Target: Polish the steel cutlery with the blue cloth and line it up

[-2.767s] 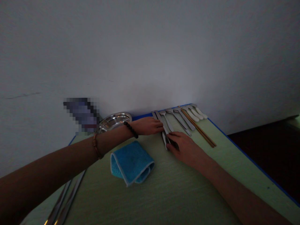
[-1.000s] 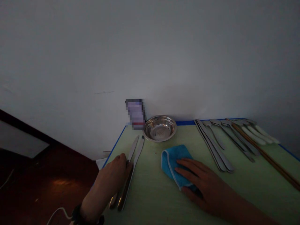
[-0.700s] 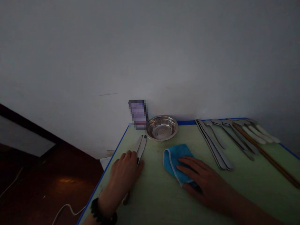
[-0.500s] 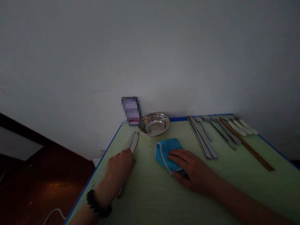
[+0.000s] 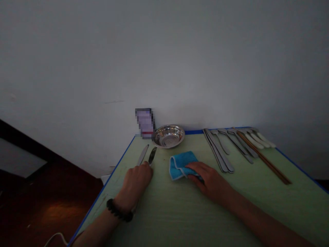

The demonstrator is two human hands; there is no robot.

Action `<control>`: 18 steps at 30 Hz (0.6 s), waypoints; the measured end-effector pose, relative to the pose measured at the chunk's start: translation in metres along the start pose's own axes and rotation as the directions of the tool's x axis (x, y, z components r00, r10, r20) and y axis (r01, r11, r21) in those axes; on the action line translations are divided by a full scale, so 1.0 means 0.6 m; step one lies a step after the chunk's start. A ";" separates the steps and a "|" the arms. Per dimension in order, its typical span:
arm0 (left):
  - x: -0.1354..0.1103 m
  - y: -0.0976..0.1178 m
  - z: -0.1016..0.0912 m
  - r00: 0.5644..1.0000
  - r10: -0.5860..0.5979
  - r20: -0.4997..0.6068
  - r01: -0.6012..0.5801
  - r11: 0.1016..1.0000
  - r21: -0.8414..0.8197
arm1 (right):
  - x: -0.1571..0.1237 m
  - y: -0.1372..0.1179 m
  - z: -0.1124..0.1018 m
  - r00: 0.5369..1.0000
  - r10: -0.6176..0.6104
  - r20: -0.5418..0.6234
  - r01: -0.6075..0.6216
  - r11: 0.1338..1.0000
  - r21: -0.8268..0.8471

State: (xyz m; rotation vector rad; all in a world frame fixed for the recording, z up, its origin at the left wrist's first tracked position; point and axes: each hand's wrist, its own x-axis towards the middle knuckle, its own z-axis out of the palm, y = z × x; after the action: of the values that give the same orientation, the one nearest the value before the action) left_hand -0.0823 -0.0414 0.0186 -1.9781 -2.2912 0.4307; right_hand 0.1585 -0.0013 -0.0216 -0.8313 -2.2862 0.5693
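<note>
My left hand point(image 5: 137, 181) is closed around a table knife point(image 5: 152, 155), whose blade shows past the fingers and is turned so its face looks dark. Just left of it a second table knife point(image 5: 143, 155) lies on the table, its lower part hidden behind the hand. My right hand point(image 5: 208, 178) grips a folded blue cloth point(image 5: 183, 161) with a pale edge, fingers on top and thumb underneath. Beyond the cloth stands a shiny metal bowl point(image 5: 169, 136).
Knives point(image 5: 218, 151), metal spoons and forks point(image 5: 238, 145), wooden chopsticks point(image 5: 267, 159) and white-handled utensils point(image 5: 259, 140) lie in a row on the right. A blurred phone-like screen point(image 5: 146, 122) leans by the wall point(image 5: 164, 61). The green table point(image 5: 174, 216) has a blue edge.
My left hand has raised one knife off its neighbour and turned it, so the blades are now apart. My right hand has gathered the cloth from lying flat under it into a grip.
</note>
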 end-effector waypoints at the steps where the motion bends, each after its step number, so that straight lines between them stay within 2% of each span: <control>1: 0.000 0.001 0.000 1.000 -0.006 -0.010 0.006 1.000 -0.010 | 0.000 -0.001 0.000 1.000 0.002 0.004 -0.002 1.000 0.002; 5: -0.010 0.004 -0.009 1.000 -0.022 -0.015 0.021 0.998 -0.064 | 0.000 -0.002 -0.001 0.999 0.008 0.031 -0.008 1.000 0.006; 9: -0.031 -0.003 -0.017 1.000 0.028 0.007 -0.027 0.986 -0.167 | -0.001 0.001 -0.003 0.999 0.034 0.032 -0.034 0.999 0.023; 12: -0.046 -0.001 -0.018 0.995 0.095 -0.012 -0.094 0.935 -0.342 | -0.004 0.001 -0.005 0.996 0.083 0.011 -0.084 0.996 0.043; 14: -0.051 0.009 -0.018 0.990 0.130 -0.062 -0.143 0.835 -0.531 | -0.007 -0.001 -0.007 0.989 0.143 -0.021 -0.142 0.988 0.059; 16: -0.051 0.025 -0.018 0.985 0.143 -0.099 -0.170 0.676 -0.717 | -0.010 -0.003 -0.009 0.978 0.202 -0.056 -0.197 0.977 0.087; 18: -0.047 0.045 -0.019 0.982 0.158 -0.105 -0.174 0.526 -0.833 | -0.011 -0.005 -0.012 0.965 0.245 -0.090 -0.233 0.964 0.130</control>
State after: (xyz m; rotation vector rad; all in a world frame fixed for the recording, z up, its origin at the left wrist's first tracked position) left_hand -0.0491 -0.0639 0.0255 -2.5361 -2.5462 -0.9104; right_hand 0.1664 -0.0064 -0.0174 -1.0610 -2.0490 0.7427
